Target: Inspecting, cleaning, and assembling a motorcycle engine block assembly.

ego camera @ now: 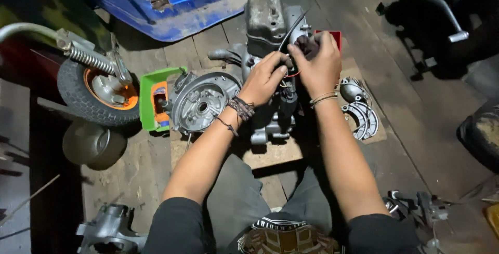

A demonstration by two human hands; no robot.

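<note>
Working over a small grey engine that sits on a wooden board on a plank floor, a person seated behind it reaches forward with both arms. The left hand and right hand meet above the engine's middle, each pinching a black cable and thin wires between fingertips. A small wheel with an orange hub stands to the left, beside a green tray. Loose metal covers lie to the right of the engine.
</note>
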